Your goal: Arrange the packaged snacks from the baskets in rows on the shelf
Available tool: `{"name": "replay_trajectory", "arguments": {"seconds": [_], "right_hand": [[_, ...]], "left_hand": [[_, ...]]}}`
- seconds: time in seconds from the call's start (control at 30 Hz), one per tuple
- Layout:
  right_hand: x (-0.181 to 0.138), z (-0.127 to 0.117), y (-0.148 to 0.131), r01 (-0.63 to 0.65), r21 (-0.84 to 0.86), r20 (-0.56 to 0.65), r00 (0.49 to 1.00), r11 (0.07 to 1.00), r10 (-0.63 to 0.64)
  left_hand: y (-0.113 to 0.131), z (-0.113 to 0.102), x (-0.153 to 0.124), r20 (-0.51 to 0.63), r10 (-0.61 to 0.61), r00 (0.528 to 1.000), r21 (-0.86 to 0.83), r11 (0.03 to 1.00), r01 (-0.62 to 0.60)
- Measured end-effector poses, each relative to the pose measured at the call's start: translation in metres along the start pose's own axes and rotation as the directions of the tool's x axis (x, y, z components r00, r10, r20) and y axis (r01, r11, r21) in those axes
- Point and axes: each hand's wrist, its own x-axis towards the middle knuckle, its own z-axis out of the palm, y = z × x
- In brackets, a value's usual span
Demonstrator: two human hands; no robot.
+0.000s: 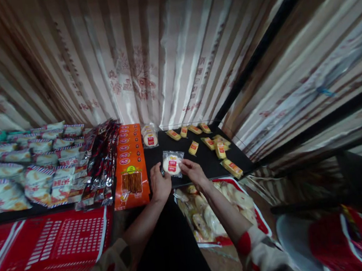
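Note:
A round white cake in a clear wrapper with a red label (172, 164) is held up in front of me, over the black-covered table (157, 156). My left hand (160, 183) grips its left edge, and a dark ring shows on a finger. Thumb and fingers of my right hand (193, 171) pinch the right edge. Behind it, similar wrapped white cakes (150, 138) stand in a short row. To the right, several small yellow packaged cakes (193, 147) lie scattered on the black cloth.
Left of me are orange snack packs (128, 164), dark shiny packets (102, 154) and rows of white bags (40, 185). Red baskets (64, 237) stand below. A red basket with a white rim (260, 218) holds wrapped goods under my right arm. Striped sheeting (144, 47) hangs behind.

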Motion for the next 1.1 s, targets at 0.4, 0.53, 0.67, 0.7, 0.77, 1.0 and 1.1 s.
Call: {"name": "replay_trajectory", "arguments": {"seconds": [0.4,0.53,0.67,0.7,0.77,1.0,1.1], "right_hand": [[0.111,0.062,-0.002,0.052,-0.343,0.032,0.999,0.938,-0.043],[0.128,0.067,0.002,0.104,-0.473,0.047,0.995,0.875,-0.092],[0.138,0.074,0.005,0.119,-0.566,0.029,0.992,0.816,-0.125],[0.139,0.077,0.005,0.124,-0.598,0.034,0.991,0.792,-0.129],[0.139,0.080,0.004,0.130,-0.669,0.038,0.989,0.732,-0.141],[0.134,0.085,0.003,0.136,-0.770,0.008,0.979,0.623,-0.203],[0.133,0.086,0.000,0.123,-0.781,0.019,0.985,0.613,-0.172]], "left_hand": [[-0.006,0.004,0.062,0.110,0.181,0.977,0.312,0.927,-0.207],[-0.009,0.006,0.076,0.107,0.170,0.980,0.340,0.920,-0.197],[-0.011,0.008,0.083,0.130,0.137,0.982,0.399,0.899,-0.179],[-0.011,0.008,0.084,0.137,0.132,0.982,0.411,0.894,-0.178],[-0.012,0.009,0.085,0.150,0.130,0.980,0.425,0.887,-0.183],[-0.019,0.014,0.088,0.132,0.186,0.974,0.395,0.891,-0.224],[-0.022,0.016,0.089,0.139,0.199,0.970,0.405,0.882,-0.239]]}}
